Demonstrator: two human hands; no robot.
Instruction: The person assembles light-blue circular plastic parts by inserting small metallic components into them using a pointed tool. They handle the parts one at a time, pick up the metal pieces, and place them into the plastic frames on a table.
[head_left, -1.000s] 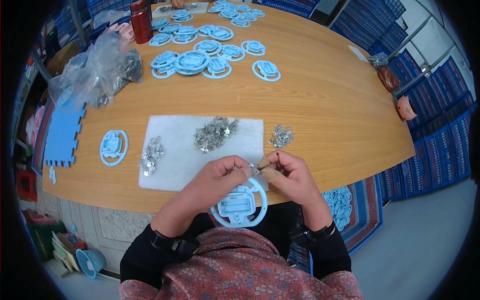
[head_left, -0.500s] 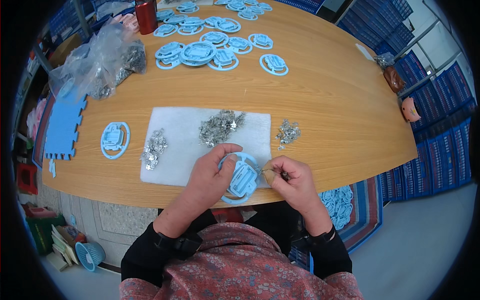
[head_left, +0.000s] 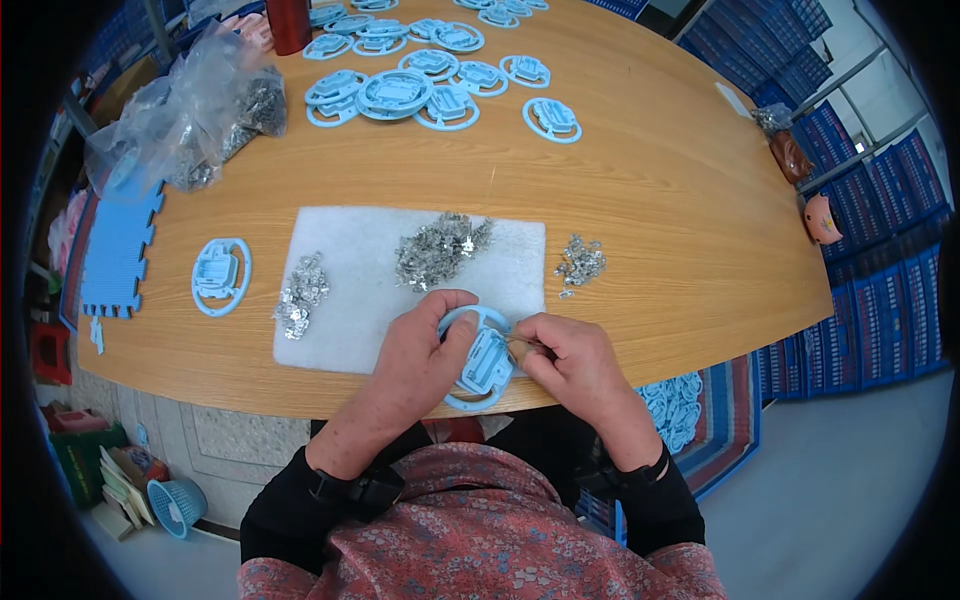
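Observation:
My left hand (head_left: 415,352) is closed on the left side of a light blue plastic ring-shaped part (head_left: 487,363), its thumb lying over the rim. The part is tilted above the table's near edge, with a boxy, recessed middle inside the ring. At its right side my right hand (head_left: 578,368) is pinched, thumb and forefinger at the rim. Tan coverings show on those fingertips; whatever small thing they hold is hidden. Just beyond the hands, a white padded mat (head_left: 365,235) bears a heap of small silvery metal pieces (head_left: 440,250) and a smaller metal pile (head_left: 301,295) at its left.
More metal pieces (head_left: 580,261) lie right of the mat. A single blue part (head_left: 221,277) rests at left, near a blue foam tile (head_left: 125,245). Several blue parts (head_left: 397,93) are stacked at the back, beside plastic bags (head_left: 200,110) and a red cylinder (head_left: 288,25).
My right hand has moved slightly left, its pinched fingertips now against the part's right rim. The left hand keeps its hold, and the view has shifted slightly.

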